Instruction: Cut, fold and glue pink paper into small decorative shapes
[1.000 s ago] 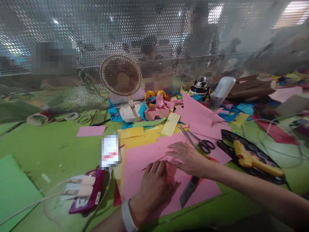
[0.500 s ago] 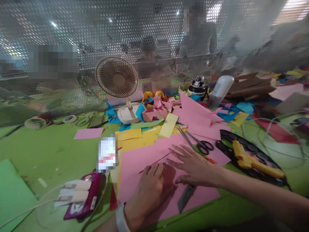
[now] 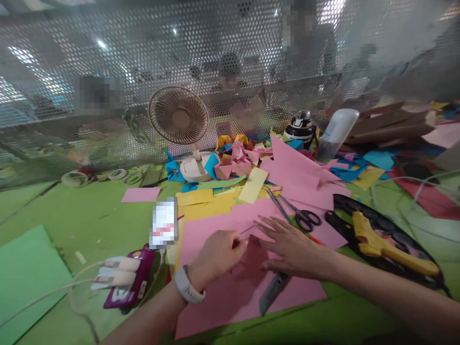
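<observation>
A large pink paper sheet [image 3: 215, 297] lies on the green table in front of me. My left hand [image 3: 217, 254] is curled, pinching a raised edge of that sheet near its middle. My right hand [image 3: 287, 242] lies flat on the sheet with fingers spread, pressing it down just right of the left hand. A grey utility knife [image 3: 271, 293] rests on the paper below my right wrist. Black-handled scissors [image 3: 300, 214] lie just beyond my right fingers.
A small desk fan [image 3: 179, 120] stands at the back with a heap of folded coloured paper [image 3: 237, 158] beside it. A yellow glue gun [image 3: 381, 242] sits on a black tray at right. A purple power strip [image 3: 129, 285] lies at left, tape rolls [image 3: 75, 178] further back.
My left hand has lifted off the flat sheet and curled up, pinching the paper edge. My right hand stays pressed on the sheet. The view shifted slightly.
</observation>
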Demonstrator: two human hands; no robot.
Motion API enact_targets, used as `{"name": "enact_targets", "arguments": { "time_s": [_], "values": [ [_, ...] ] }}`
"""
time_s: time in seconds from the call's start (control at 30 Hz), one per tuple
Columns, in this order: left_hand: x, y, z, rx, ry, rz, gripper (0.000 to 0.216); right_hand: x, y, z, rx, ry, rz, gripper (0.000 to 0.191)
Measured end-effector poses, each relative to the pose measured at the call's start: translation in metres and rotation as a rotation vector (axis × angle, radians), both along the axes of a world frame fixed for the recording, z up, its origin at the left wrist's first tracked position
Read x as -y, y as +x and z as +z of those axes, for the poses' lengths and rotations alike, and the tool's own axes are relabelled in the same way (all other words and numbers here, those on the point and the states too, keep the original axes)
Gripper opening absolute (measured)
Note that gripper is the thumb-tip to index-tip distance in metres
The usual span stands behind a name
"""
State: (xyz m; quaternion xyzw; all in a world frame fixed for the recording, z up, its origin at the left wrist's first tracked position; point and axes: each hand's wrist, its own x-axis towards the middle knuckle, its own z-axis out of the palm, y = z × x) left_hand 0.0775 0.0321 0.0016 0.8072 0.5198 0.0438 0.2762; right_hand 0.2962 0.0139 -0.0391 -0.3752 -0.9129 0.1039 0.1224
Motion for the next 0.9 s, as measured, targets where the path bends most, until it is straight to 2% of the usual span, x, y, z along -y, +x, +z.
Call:
{"name": "enact_targets", "arguments": {
  "time_s": [0.1, 0.17, 0.23, 0.4, 0.6, 0.77, 0.83, 0.9],
  "values": [
    [-0.011, 0.009, -0.011, 0.124, -0.466, 0.092, 0.04, 0.0, 0.0, 0.0, -0.004, -0.012, -0.006, 0.061],
    [-0.015, 0.012, -0.019, 0.181, -0.614, 0.13, 0.045, 0.0, 0.0, 0.0, -0.006, -0.015, -0.018, 0.064],
    [-0.019, 0.013, -0.023, 0.205, -0.664, 0.127, 0.052, 0.0, -0.001, 0.001, 0.0, -0.018, -0.025, 0.065],
    [-0.023, 0.012, -0.019, 0.157, -0.679, 0.101, 0.061, 0.0, -0.001, 0.002, 0.011, -0.034, -0.029, 0.065],
    [-0.024, 0.0, -0.013, 0.131, -0.737, 0.097, 0.051, -0.001, 0.0, 0.0, 0.022, -0.043, -0.025, 0.064],
    [-0.023, -0.015, -0.003, 0.139, -0.747, 0.103, 0.04, -0.001, 0.001, -0.004, 0.027, 0.008, -0.02, 0.061],
    [-0.021, -0.02, 0.002, 0.218, -0.648, 0.134, 0.038, 0.0, 0.002, -0.003, 0.038, 0.033, -0.02, 0.059],
    [-0.016, -0.024, 0.006, 0.326, -0.365, 0.173, 0.038, 0.0, 0.003, -0.001, 0.057, 0.061, -0.032, 0.056]
  ]
}}
